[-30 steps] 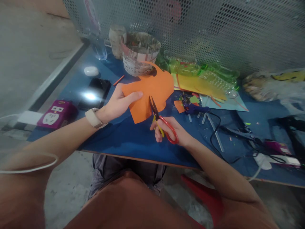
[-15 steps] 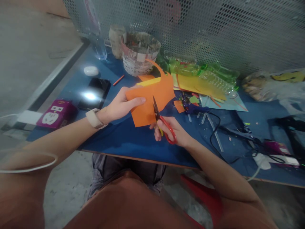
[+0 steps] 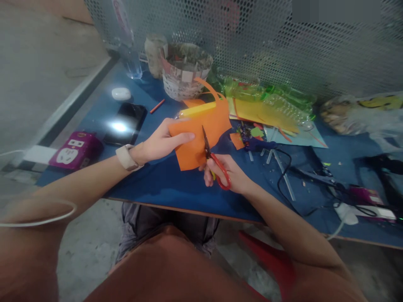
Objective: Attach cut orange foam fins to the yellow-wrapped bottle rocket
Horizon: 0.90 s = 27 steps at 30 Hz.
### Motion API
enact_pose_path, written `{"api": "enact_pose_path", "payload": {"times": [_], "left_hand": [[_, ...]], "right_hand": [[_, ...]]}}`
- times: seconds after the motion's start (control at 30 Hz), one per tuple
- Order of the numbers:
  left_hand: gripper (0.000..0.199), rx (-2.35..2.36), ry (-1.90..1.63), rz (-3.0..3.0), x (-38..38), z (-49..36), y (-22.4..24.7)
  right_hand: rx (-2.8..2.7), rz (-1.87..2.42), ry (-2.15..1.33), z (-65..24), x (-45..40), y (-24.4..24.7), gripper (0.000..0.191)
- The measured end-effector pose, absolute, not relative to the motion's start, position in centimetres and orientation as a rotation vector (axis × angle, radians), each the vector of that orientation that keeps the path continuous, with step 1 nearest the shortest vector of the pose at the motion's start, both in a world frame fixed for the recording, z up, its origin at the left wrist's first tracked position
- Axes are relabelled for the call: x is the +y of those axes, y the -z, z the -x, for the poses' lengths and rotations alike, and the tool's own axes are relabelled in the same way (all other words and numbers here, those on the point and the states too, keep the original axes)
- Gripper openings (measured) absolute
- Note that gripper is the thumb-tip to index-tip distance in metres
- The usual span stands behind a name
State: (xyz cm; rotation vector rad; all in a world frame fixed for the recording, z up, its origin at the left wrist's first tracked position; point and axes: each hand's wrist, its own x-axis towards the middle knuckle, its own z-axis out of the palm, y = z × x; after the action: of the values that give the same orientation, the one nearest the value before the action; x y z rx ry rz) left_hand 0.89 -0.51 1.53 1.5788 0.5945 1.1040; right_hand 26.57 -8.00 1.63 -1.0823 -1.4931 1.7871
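A sheet of orange paper [image 3: 217, 119] is held up above the blue table by my left hand [image 3: 168, 140], thumb on top and fingers hidden beneath. My right hand [image 3: 225, 172] grips red-handled scissors [image 3: 220, 167]; one dark blade lies over the paper, and the other seems to be under it. A thin curved strip [image 3: 206, 86] of the paper sticks out from its far edge. Just past the sheet lies something yellow and long [image 3: 198, 110], partly covered by it. A small orange scrap [image 3: 236, 141] rests to the right.
Behind the paper stand a newspaper-covered basket [image 3: 185, 79] and a can [image 3: 155, 54]. Green plastic bottles [image 3: 283, 100] and yellow paper [image 3: 261, 113] lie at the back right. A phone [image 3: 126, 123] and a purple power adapter [image 3: 75, 149] sit left. At right is a glue gun [image 3: 260, 144] with a cord.
My left hand and the orange paper have shifted slightly right and toward me, tilting the sheet. More of the yellow thing behind it shows. The scissors have barely moved, with their handles closer together.
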Motion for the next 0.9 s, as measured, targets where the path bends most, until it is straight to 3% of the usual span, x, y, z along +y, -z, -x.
{"api": "enact_pose_path", "payload": {"times": [0.9], "left_hand": [[0.048,0.515,-1.131,-1.719,-0.30,-0.92,-1.40]], "right_hand": [[-1.541,1.125,-1.718,-26.13,-8.10,-1.18,0.072]]}}
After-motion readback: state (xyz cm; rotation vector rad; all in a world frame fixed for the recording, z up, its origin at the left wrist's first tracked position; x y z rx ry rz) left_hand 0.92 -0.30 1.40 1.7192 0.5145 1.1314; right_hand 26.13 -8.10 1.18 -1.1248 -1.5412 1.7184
